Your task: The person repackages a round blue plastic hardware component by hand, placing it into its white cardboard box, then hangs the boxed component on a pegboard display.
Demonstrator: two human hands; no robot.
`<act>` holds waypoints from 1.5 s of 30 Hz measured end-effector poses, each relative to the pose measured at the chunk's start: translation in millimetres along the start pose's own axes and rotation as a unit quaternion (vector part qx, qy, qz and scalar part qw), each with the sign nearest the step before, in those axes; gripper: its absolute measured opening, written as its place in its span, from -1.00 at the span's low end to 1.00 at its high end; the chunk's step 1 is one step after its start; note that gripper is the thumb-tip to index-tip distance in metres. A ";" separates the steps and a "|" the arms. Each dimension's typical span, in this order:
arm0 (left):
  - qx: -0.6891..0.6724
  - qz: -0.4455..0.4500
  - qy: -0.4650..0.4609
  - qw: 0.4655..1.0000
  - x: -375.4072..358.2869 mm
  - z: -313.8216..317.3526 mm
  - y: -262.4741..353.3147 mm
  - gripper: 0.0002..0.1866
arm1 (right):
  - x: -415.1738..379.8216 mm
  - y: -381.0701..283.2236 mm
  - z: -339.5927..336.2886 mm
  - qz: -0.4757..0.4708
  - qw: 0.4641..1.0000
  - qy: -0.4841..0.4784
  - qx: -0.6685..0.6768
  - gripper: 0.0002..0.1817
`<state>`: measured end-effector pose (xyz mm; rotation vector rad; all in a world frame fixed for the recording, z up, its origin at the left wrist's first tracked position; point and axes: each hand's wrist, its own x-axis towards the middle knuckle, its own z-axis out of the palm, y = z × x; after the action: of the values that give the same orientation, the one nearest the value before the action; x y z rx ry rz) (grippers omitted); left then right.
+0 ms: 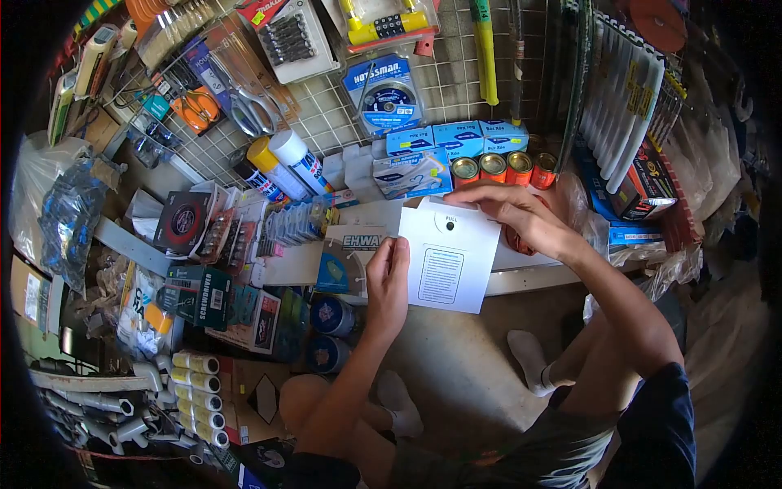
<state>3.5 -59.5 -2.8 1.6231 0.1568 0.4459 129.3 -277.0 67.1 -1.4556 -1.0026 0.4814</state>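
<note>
A flat white cardboard sleeve (453, 259), printed with "PULL", a dark round hole and a boxed block of small text, is held upright in front of me. My left hand (388, 281) grips its left edge, thumb on the front face and fingers behind. At the top edge, by the flap, my right hand (521, 213) has its fingers bent over the cardboard; their tips are partly hidden. Just behind my left hand lies an EHWA packet (342, 262). Several small orange cans (519, 171) with gold lids stand beyond my right hand.
Blue-and-white boxes (414, 173) and spray cans (297, 159) line the shelf (521, 281) against a wire grid. A Hotssman disc pack (389, 98) hangs above. On the left are a screwdriver box (195, 295) and white tape rolls (198, 383); white packs (631, 106) hang on the right.
</note>
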 end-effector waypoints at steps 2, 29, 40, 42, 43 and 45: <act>-0.002 -0.005 0.006 1.000 0.0 1.1 -0.1 -0.68 | -0.5 -8.7 5.5 0.063 0.997 0.041 -0.019 -0.61; 0.032 0.034 -0.006 0.999 -2.5 6.5 0.4 -0.75 | 7.5 24.4 8.8 -0.093 0.961 0.169 -0.198 -0.78; 0.018 0.058 0.012 0.998 -4.9 6.2 -0.5 -0.79 | -1.0 12.0 20.0 -0.078 0.914 0.114 -0.381 -0.74; 0.034 0.092 0.019 0.995 -5.7 6.8 -1.2 -0.79 | -2.3 1.4 26.5 0.006 0.920 0.099 -0.379 -0.72; 0.030 0.093 0.023 0.995 -6.3 7.5 -1.0 -0.79 | -3.5 2.5 27.8 -0.027 0.920 0.109 -0.376 -0.70; 0.022 0.098 0.034 0.994 -6.6 8.3 0.7 -0.78 | -3.0 6.6 29.2 -0.093 0.916 0.127 -0.369 -0.66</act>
<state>0.5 -69.6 -3.7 1.6741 0.0590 0.6516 106.5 -261.4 55.1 -1.9930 -1.1546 -0.2678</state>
